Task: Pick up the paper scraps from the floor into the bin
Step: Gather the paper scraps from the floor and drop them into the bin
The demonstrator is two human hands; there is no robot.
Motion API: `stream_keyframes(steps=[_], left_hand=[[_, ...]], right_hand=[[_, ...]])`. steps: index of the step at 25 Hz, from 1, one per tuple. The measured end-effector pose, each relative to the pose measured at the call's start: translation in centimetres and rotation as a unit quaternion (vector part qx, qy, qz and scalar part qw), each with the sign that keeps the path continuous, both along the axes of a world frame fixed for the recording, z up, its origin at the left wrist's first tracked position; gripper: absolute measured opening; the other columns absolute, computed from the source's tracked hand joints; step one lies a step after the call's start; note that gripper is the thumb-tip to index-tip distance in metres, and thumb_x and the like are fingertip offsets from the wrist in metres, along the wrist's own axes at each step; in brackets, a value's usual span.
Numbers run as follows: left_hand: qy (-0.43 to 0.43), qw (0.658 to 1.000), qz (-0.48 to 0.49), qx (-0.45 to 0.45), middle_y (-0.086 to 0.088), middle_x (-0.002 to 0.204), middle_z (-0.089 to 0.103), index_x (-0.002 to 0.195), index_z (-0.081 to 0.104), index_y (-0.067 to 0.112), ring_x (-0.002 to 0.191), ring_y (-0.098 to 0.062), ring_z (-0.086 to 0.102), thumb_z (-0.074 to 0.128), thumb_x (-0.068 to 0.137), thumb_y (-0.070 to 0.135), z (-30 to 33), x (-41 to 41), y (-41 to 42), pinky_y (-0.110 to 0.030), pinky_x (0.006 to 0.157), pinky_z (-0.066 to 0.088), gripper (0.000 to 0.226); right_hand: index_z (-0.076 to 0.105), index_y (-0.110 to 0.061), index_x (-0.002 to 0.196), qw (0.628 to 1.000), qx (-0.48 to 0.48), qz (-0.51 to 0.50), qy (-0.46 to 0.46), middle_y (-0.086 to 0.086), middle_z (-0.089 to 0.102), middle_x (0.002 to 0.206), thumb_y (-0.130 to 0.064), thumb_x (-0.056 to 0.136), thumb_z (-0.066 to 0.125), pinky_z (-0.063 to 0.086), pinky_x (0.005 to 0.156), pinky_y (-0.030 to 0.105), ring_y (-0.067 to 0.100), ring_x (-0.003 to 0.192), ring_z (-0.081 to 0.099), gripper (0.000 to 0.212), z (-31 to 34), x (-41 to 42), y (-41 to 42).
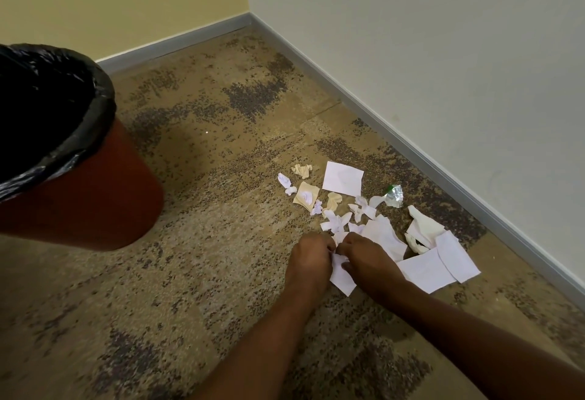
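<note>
The light is soft and even, moderately bright, with no visible lamp and no hard glare. The white wall (443, 35) at upper right is the brightest area. Shadows are faint: a weak dark patch on the carpet (221, 178) under the forearms at the bottom. The black bag (47, 98) at left swallows detail, with small glints on its rim. Wide-angle bending curves the baseboard (395, 143) and stretches the edges. Fine detail looks slightly soft and smeared throughout.
</note>
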State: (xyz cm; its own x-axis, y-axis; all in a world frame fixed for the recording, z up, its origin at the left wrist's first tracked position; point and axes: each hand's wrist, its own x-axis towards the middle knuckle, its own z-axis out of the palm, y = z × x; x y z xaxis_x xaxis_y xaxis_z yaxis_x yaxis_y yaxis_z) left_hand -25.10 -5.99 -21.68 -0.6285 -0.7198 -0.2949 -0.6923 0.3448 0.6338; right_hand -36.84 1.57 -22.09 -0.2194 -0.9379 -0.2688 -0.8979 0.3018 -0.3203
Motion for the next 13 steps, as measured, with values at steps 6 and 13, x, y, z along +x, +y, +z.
stream_keyframes(steps=[6, 13], left_hand=[[0.055, 0.997, 0.028, -0.038, -0.004, 0.100, 0.069, 0.090, 0.076, 0.017, 0.091, -0.021, 0.062, 0.066, 0.086, 0.010, 3.4, 2.4, -2.0, -0.022, 0.070, 0.037, 0.014], [0.119, 0.981, 0.069, -0.136, 0.000, 0.083, 0.071, 0.083, 0.076, 0.022, 0.070, -0.016, 0.062, 0.064, 0.080, 0.009, 9.2, 6.2, -6.5, -0.027, 0.062, 0.047, 0.018]], right_hand=[[0.072, -0.013, 0.105, 0.997, -0.072, -0.027, -0.033, 0.005, 0.067, 0.110, -0.019, 0.089, 0.064, 0.035, 0.078, 0.021, 0.023, 0.098, 0.062, 0.019, 2.9, 1.1, -1.7], [0.074, -0.014, 0.095, 0.984, -0.176, 0.015, -0.013, 0.004, 0.069, 0.097, -0.017, 0.081, 0.072, 0.036, 0.072, 0.024, 0.023, 0.088, 0.063, 0.014, 9.7, 3.5, -7.1]])
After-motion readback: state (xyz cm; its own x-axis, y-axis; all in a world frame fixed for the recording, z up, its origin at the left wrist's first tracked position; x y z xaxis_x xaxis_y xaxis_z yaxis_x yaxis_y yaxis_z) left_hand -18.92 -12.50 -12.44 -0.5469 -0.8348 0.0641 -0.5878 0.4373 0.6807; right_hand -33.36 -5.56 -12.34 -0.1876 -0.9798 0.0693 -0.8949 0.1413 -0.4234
